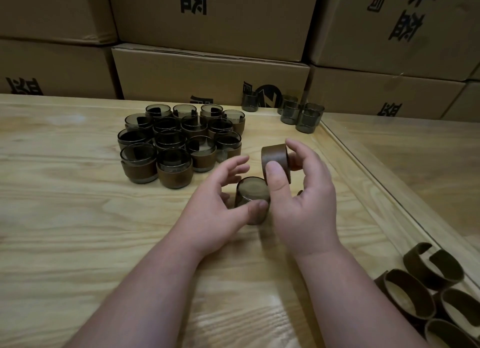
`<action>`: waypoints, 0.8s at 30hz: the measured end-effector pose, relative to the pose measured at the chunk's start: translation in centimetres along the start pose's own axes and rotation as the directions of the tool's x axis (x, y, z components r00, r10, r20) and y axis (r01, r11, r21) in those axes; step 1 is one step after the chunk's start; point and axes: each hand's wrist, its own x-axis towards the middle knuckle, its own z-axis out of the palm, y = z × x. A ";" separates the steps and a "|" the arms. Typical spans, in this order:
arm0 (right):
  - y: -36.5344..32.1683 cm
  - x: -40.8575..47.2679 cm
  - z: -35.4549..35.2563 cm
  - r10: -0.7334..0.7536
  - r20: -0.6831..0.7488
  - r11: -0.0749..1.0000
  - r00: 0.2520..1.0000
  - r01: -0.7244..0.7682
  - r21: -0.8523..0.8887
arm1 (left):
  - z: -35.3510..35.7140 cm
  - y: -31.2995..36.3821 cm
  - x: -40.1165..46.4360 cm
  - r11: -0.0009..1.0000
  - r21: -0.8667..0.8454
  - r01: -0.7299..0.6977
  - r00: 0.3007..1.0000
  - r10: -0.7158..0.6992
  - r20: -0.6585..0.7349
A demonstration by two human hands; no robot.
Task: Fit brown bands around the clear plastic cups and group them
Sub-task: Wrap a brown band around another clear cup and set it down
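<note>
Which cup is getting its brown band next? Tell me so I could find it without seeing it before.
Start at the big cluster of banded cups at the back of the wooden table, then come toward the person's two hands. The cup sits between them, the left hand gripping its side. Unlike the cluster's cups it wears no band; the right hand holds its band just above it.

Fifteen banded cups [174,171], six bare cups [291,112], about six bands [409,293], two hands [304,207].

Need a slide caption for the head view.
Left hand steadies a bare cup; right hand holds a brown band above it.
</note>
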 end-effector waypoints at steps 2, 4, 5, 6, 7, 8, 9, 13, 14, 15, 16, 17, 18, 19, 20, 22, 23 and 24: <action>-0.2 -0.2 0.1 -0.022 0.050 0.999 0.999 0.020 0.048 | 0.0 0.5 -0.1 0.999 -0.016 -0.033 0.999 0.033 -0.041; -0.4 -0.4 0.2 -0.018 0.118 0.996 0.993 0.007 0.088 | 0.0 0.9 -0.2 0.998 -0.024 -0.066 0.996 0.064 -0.068; -0.5 -0.4 0.2 -0.016 0.151 0.994 0.988 0.000 0.105 | 0.0 0.9 -0.2 0.996 -0.025 -0.083 0.993 0.081 -0.086; -0.5 -0.4 0.3 -0.018 0.175 0.993 0.984 -0.003 0.119 | 0.0 0.9 -0.2 0.995 -0.027 -0.099 0.990 0.096 -0.104; -0.5 -0.4 0.3 -0.020 0.190 0.992 0.982 -0.004 0.126 | 0.0 0.9 -0.2 0.993 -0.026 -0.114 0.987 0.110 -0.121; -0.5 -0.4 0.4 -0.018 0.197 0.992 0.980 -0.007 0.128 | 0.0 0.9 -0.2 0.992 -0.024 -0.127 0.983 0.122 -0.136; -0.4 -0.4 0.4 -0.016 0.199 0.992 0.980 -0.010 0.126 | 0.0 1.0 -0.2 0.990 -0.021 -0.139 0.980 0.134 -0.148; -0.1 -0.4 0.5 0.019 0.192 0.993 0.981 -0.040 0.110 | -0.2 0.7 -0.2 0.989 -0.025 -0.146 0.976 0.140 -0.167; 0.0 -0.3 0.6 0.025 0.180 0.993 0.983 -0.046 0.113 | -0.3 0.6 -0.2 0.990 -0.026 -0.138 0.977 0.132 -0.170; 0.2 -0.3 0.7 0.014 0.157 0.993 0.987 -0.032 0.115 | -0.3 0.5 -0.2 0.992 -0.025 -0.128 0.977 0.121 -0.175; 0.3 -0.2 0.7 -0.012 0.128 0.994 0.992 -0.002 0.112 | -0.3 0.5 -0.2 0.993 -0.023 -0.115 0.977 0.109 -0.184; 0.3 0.0 0.6 -0.043 0.102 0.994 0.994 0.032 0.104 | -0.3 0.5 -0.1 0.995 -0.023 -0.100 0.976 0.094 -0.196; 0.4 0.0 0.6 -0.070 0.088 0.993 0.994 0.061 0.100 | -0.3 0.5 -0.2 0.996 -0.025 -0.086 0.975 0.079 -0.209; 0.4 0.1 0.5 -0.092 0.091 0.991 0.992 0.083 0.102 | -0.3 0.5 -0.2 0.997 -0.030 -0.071 0.973 0.063 -0.223; 0.4 0.1 0.5 -0.108 0.106 0.989 0.988 0.096 0.109 | -0.3 0.4 -0.2 0.998 -0.038 -0.056 0.970 0.046 -0.237; 0.3 -0.1 0.6 -0.122 0.133 0.986 0.984 0.105 0.126 | -0.4 0.4 -0.2 0.998 -0.049 -0.032 0.967 0.018 -0.255; 0.3 -0.1 0.6 -0.123 0.135 0.986 0.983 0.105 0.133 | -0.4 0.4 -0.2 0.999 -0.048 -0.026 0.966 0.012 -0.259; 0.3 -0.1 0.6 -0.119 0.133 0.985 0.984 0.100 0.140 | -0.5 0.4 -0.2 0.999 -0.044 -0.022 0.966 0.010 -0.259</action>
